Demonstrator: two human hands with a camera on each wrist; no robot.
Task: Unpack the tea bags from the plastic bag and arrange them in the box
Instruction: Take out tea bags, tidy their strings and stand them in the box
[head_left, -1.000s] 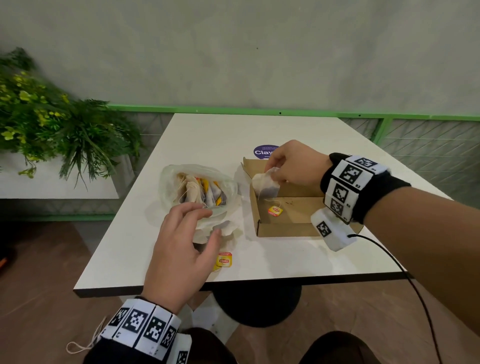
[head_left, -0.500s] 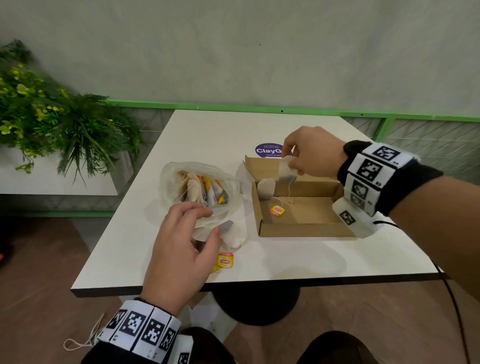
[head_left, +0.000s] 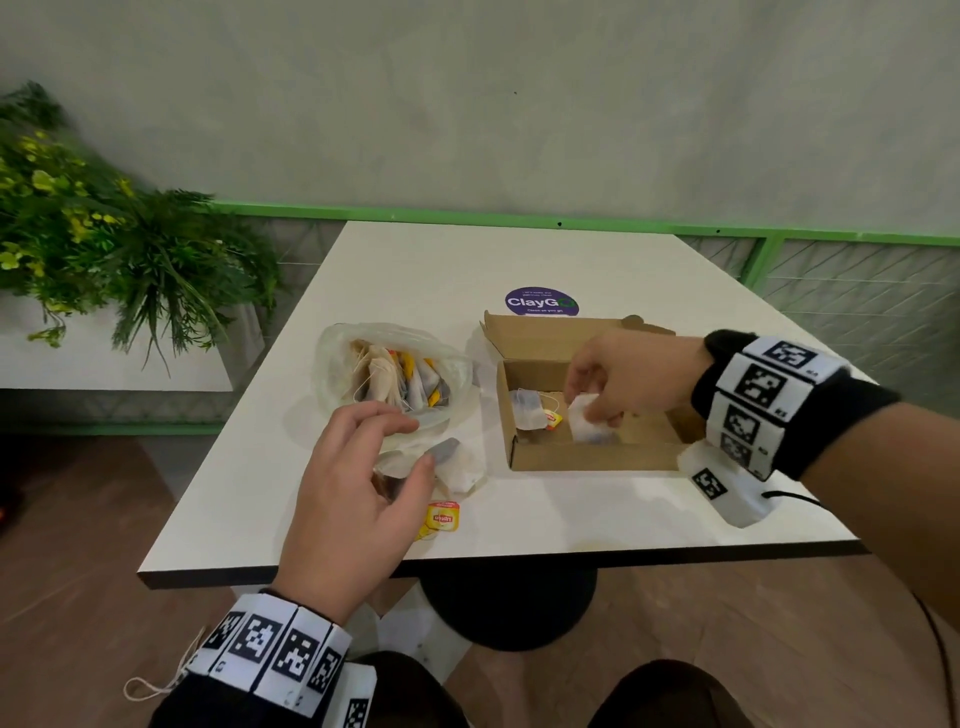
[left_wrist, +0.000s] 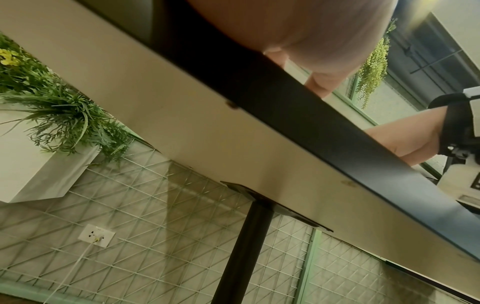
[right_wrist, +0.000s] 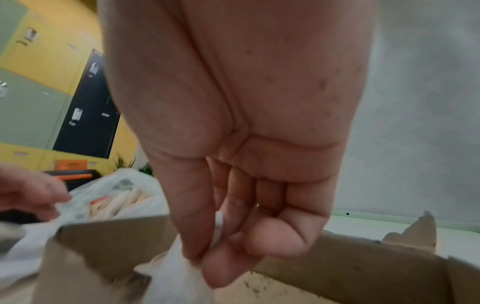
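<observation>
A clear plastic bag holding several tea bags lies left of an open cardboard box. My left hand grips the bag's crumpled mouth between thumb and curled fingers; the right wrist view shows that left hand on the plastic bag. My right hand is low inside the box, pinching a white tea bag between thumb and fingers. That right hand and its tea bag fill the right wrist view. Another tea bag with a yellow tag lies at the box's left end.
A yellow tag lies on the white table near its front edge, with loose tea bags by my left thumb. A purple sticker sits behind the box. A planter stands to the left. The left wrist view shows the table's underside.
My right hand has left one tea bag at the box's left end, then come down from the back wall into the box's middle with a second. My left hand has stayed on the bag.
</observation>
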